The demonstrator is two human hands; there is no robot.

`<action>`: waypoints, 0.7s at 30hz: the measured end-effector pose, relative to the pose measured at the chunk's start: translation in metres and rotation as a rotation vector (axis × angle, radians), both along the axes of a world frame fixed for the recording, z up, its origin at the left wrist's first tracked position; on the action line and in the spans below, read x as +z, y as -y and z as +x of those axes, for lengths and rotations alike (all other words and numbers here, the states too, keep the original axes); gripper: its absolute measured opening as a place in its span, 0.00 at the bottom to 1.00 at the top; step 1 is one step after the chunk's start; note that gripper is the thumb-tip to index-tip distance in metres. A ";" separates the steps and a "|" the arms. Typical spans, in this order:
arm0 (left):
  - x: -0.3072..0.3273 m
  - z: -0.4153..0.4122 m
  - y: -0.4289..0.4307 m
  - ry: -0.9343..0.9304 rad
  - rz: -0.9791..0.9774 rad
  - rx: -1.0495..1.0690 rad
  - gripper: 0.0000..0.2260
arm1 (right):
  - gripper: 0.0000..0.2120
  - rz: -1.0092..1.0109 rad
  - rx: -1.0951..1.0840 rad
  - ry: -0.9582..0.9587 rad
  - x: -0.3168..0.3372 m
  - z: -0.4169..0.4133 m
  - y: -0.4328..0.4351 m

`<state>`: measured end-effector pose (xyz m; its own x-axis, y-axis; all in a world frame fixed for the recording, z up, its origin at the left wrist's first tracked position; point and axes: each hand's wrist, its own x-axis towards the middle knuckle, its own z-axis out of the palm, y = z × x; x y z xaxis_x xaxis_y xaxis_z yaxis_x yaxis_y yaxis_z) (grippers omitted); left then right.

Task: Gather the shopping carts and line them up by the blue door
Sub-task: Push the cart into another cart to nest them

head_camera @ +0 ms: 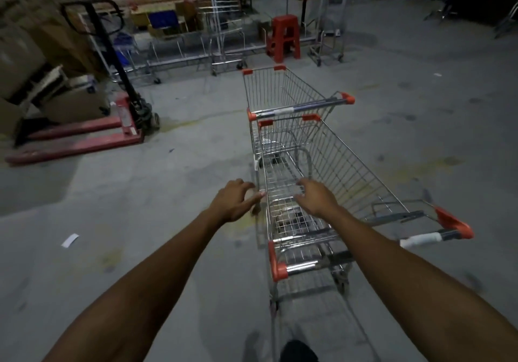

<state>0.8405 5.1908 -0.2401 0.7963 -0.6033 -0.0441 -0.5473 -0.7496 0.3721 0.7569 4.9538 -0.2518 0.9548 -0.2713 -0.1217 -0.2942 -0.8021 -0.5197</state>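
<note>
On the grey concrete floor (168,199), at the middle of the view, a silver wire shopping cart with orange corner caps (350,171) is seen with its front end right at the handle of a second silver wire cart (280,90), so that the two are set in one line. Both hands are held out over the nearer cart, well ahead of its chrome handle bar (302,267). The left hand (234,200) is placed beside the left rim and the right hand (318,197) above the basket. The fingers of both are spread and loosely bent, and nothing is gripped. Whether the left fingertips touch the rim cannot be told. To the left, well apart from the carts, a red pallet jack with a black handle (84,134) is parked near brown cardboard boxes (22,62). Beyond the carts, a red plastic stool (283,38) is set beside white wire shelving (173,45).
</note>
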 end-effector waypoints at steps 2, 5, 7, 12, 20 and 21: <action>0.004 0.024 -0.003 0.003 -0.007 -0.001 0.32 | 0.23 -0.015 0.020 -0.001 0.001 0.026 -0.011; 0.010 0.062 0.000 0.018 -0.035 -0.006 0.32 | 0.23 -0.015 0.014 0.034 0.002 0.071 -0.018; 0.011 0.094 0.002 0.028 -0.025 -0.017 0.30 | 0.23 0.006 0.003 0.044 0.000 0.103 -0.019; 0.013 0.170 0.013 -0.022 0.006 -0.038 0.34 | 0.23 0.079 -0.079 0.071 -0.011 0.172 -0.018; 0.018 0.260 0.047 0.013 0.007 -0.157 0.22 | 0.22 0.140 -0.136 -0.003 -0.025 0.238 -0.016; 0.019 0.268 0.053 0.017 0.008 -0.176 0.20 | 0.22 0.137 -0.139 -0.010 -0.025 0.245 -0.016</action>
<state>1.1081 5.1379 -0.2206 0.6788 -0.7334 -0.0373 -0.6766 -0.6444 0.3564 1.0019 4.9697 -0.2770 0.9078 -0.3808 -0.1757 -0.4028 -0.6753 -0.6178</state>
